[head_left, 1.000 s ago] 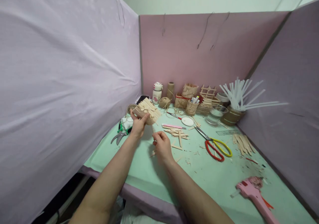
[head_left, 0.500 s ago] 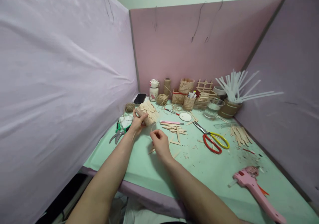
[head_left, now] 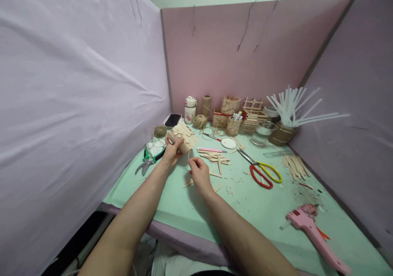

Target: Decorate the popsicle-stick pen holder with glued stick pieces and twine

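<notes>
My left hand (head_left: 172, 152) grips a small model built of wooden craft sticks (head_left: 183, 136), held a little above the green table (head_left: 172, 204). My right hand (head_left: 199, 172) is just below and to the right of it, fingers pinched together on something thin, perhaps a strand of twine; I cannot make it out. Loose craft sticks (head_left: 215, 158) lie on the table right of my right hand.
Green-handled pliers (head_left: 149, 160) lie left of my left hand. Red and yellow scissors (head_left: 260, 171), a pink glue gun (head_left: 313, 234), more sticks (head_left: 294, 165), twine balls (head_left: 200, 121), a phone (head_left: 172, 120), a jar of glue sticks (head_left: 284, 130) and small containers fill the back. Fabric partitions enclose three sides.
My left hand has lowered the stick model slightly toward the table. My right hand has risen closer to the model. The camera has tilted down a little.
</notes>
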Available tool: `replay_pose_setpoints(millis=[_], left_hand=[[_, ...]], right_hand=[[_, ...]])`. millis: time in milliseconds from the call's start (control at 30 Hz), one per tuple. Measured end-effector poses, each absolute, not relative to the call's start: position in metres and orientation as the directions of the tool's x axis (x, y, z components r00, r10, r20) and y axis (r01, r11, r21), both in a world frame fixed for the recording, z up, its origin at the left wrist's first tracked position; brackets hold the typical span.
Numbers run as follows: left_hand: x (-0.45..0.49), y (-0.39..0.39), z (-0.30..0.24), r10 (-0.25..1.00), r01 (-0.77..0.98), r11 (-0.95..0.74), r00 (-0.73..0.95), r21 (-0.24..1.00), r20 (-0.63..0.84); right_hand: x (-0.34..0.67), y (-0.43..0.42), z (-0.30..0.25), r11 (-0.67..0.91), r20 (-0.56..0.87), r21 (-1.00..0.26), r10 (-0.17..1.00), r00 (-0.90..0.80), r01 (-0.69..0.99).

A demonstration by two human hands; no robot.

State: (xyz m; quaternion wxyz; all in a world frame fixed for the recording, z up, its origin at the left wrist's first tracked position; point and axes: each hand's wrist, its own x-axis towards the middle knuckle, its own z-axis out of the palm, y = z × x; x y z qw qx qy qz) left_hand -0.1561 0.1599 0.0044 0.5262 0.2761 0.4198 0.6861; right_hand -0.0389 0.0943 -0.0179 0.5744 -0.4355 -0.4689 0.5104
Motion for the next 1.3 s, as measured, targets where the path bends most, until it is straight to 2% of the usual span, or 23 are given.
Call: replay_pose_setpoints(millis=[100, 300, 500, 1300], left_hand=[[-0.155, 0.159, 0.006, 0.954, -0.492, -0.098, -0.295, 0.865, -0.060], [-0.155, 0.159, 0.006, 0.946, -0.504, -0.097, -0.315, 0.858, -0.079], [-0.156, 0.161, 0.003, 0.943, -0.516, -0.093, -0.321, 0.851, -0.091], [-0.151, 0.157, 0.000, 0.964, -0.535, -0.067, -0.252, 0.843, -0.084]], right_hand=[[-0.038, 0.092, -0.016, 0.135, 0.127, -0.978, 0.990, 0.057, -0.159], [-0.037, 0.085, -0.012, 0.333, 0.328, -0.942, 0.938, 0.117, -0.033], [-0.038, 0.078, -0.009, 0.400, 0.401, -0.916, 0.912, 0.084, 0.021], [-0.039, 0.090, -0.016, 0.309, 0.311, -0.950, 0.948, 0.062, 0.045]])
